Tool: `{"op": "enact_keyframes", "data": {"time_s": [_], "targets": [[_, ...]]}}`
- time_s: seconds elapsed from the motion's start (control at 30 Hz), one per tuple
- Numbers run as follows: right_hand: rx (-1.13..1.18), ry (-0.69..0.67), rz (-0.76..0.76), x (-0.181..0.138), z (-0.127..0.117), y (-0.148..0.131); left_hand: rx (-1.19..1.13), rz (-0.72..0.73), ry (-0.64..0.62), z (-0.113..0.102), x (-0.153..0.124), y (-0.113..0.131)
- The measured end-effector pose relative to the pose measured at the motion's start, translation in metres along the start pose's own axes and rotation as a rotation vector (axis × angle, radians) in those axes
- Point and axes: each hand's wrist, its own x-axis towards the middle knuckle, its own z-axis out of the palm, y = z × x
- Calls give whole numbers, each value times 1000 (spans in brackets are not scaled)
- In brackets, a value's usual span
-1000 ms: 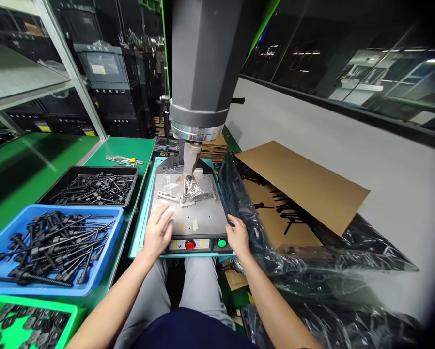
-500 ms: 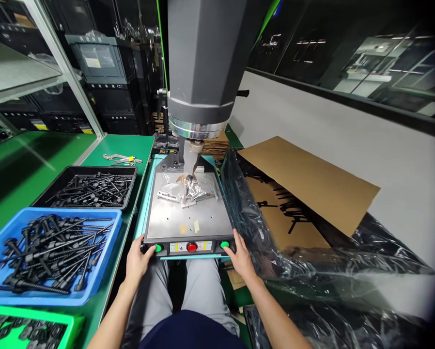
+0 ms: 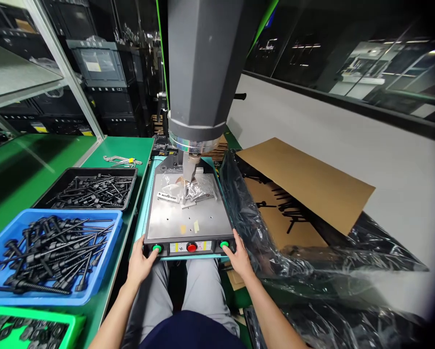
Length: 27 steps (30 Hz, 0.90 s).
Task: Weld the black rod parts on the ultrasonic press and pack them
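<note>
My left hand clasps the left front corner of the machine base, its thumb on the left green button. On the opposite corner, my right hand has its fingers along the side and its thumb on the right green button. A red button sits between them. Above the metal plate hangs the grey press head, its metal horn pointing down at a fixture wrapped in clear plastic. Whether the horn touches a part there cannot be made out.
On the left bench, a black tray and a blue tray hold black tie-like parts; a green tray holds small black pieces. Pliers lie behind. At right stands a plastic-lined box with a cardboard sheet across it.
The press head and its horn have come down a little toward the fixture. Both hands keep their places on the base, thumbs still on the green buttons.
</note>
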Motion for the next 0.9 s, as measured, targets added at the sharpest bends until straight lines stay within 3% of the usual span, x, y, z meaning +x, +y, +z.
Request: {"op": "enact_keyframes", "data": {"time_s": [0.73, 0.8, 0.9], "targets": [[49, 21, 0, 2, -1, -7, 0, 18, 28, 4, 0, -4], [73, 69, 7, 2, -4, -12, 24, 25, 51, 3, -1, -4], [75, 292, -21, 6, -7, -33, 85, 153, 200, 1, -1, 11]]}}
